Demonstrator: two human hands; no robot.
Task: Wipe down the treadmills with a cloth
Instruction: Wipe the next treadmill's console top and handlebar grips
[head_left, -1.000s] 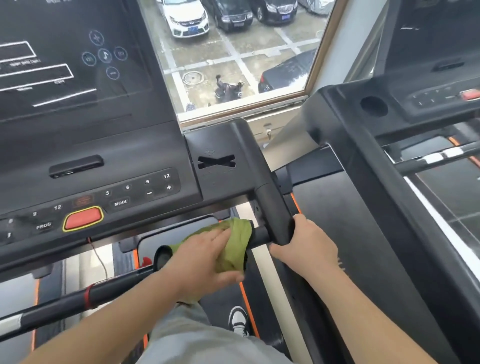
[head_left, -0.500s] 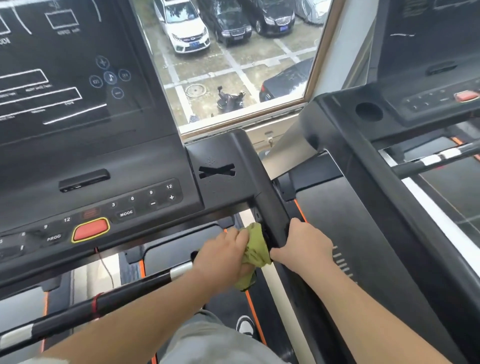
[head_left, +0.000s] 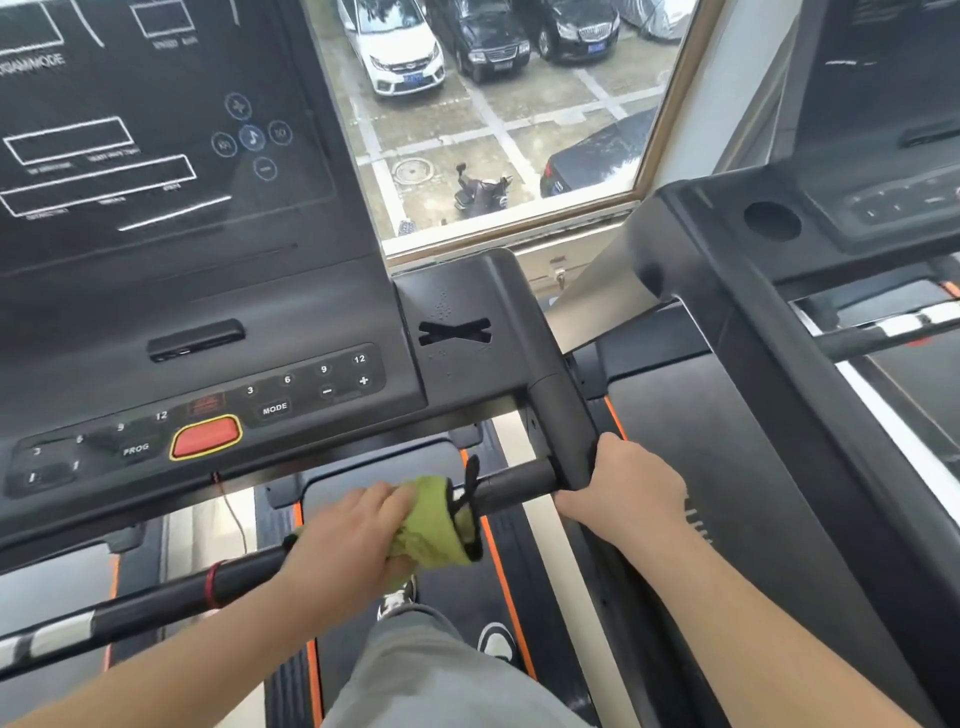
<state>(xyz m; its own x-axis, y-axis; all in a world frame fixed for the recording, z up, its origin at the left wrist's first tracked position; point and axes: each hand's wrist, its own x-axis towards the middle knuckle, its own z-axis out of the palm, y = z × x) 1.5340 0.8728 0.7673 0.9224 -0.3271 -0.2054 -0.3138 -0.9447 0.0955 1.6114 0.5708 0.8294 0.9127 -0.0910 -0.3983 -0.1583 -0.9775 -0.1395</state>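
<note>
A person's left hand (head_left: 353, 540) grips a green cloth (head_left: 434, 525) wrapped around the crossbar (head_left: 156, 603) of a black treadmill (head_left: 467, 291), fingers curled together over the fabric and the bar beneath it. The cloth sits toward the right end of the bar, just left of a thick black end section (head_left: 514, 488) that stays bare. The right hand (head_left: 631, 499) clasps the side handrail (head_left: 561, 415) where it meets the crossbar, fingers wrapped over the rail's outer edge and the thumb lying beneath the joint. Above the hands runs the console (head_left: 208, 364) with its red stop button (head_left: 207, 435) (ringed in yellow) and a row of numbered keys. A red band (head_left: 212, 584) circles the crossbar farther left. Grey trousers (head_left: 431, 670) and a shoe (head_left: 496, 642) show below, over the belt. A second treadmill (head_left: 779, 270) stands to the right. Through the window (head_left: 498, 119), parked cars and a scooter (head_left: 480, 192) occupy a wet lot.
</note>
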